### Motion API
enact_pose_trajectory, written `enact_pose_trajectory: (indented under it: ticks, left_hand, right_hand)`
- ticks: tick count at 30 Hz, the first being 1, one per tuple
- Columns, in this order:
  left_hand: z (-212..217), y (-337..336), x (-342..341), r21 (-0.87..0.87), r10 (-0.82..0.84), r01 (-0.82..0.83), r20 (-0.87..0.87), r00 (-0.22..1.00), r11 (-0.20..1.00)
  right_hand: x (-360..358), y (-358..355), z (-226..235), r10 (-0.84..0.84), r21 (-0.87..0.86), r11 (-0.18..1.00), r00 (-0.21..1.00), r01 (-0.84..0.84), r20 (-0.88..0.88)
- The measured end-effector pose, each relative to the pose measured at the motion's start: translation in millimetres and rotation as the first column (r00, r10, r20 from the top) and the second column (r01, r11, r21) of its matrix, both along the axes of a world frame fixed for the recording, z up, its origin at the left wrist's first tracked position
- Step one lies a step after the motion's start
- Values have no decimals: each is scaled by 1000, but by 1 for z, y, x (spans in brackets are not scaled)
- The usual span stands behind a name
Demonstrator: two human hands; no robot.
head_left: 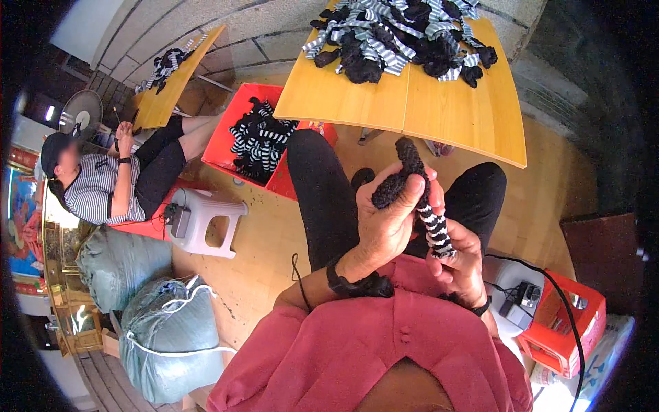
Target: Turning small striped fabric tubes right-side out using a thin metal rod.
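My left hand (388, 220) grips the dark fuzzy end of a black and white striped sock (434, 226), raised over my lap. My right hand (460, 264) holds the striped lower part of the same sock from below. Both hands touch it. A heap of similar striped and black socks (398, 34) lies on the yellow wooden table (446, 103) in front of my knees.
A red crate (216, 147) with more striped socks stands left of the table. A white plastic stool (206, 220) sits beside it. Another person (117, 178) sits at the left by a second yellow table (171, 86). Grey-green sacks (158, 329) lie lower left; a red box (559, 329) is at right.
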State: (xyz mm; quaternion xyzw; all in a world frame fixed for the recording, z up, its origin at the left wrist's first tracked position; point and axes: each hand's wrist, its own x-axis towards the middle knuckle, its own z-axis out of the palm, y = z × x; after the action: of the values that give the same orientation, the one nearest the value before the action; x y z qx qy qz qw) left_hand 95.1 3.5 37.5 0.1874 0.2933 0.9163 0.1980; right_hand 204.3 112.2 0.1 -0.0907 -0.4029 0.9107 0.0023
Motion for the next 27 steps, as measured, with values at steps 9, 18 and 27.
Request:
enact_pose_trajectory:
  ticks: [9, 18, 27]
  left_hand:
    - [1, 5, 1, -124, 97, -82, 119, 988, 989]
    - [-7, -24, -31, -224, 308, -308, -36, 951, 925]
    - [-3, -37, -39, -115, -141, 155, 121, 983, 981]
  right_hand:
    - [-3, -11, -9, -245, 357, 895, 964, 266, -106]
    - [0, -1, -6, -361, 372, 874, 931, 314, 63]
    - [-2, 3, -7, -388, 309, 886, 917, 345, 87]
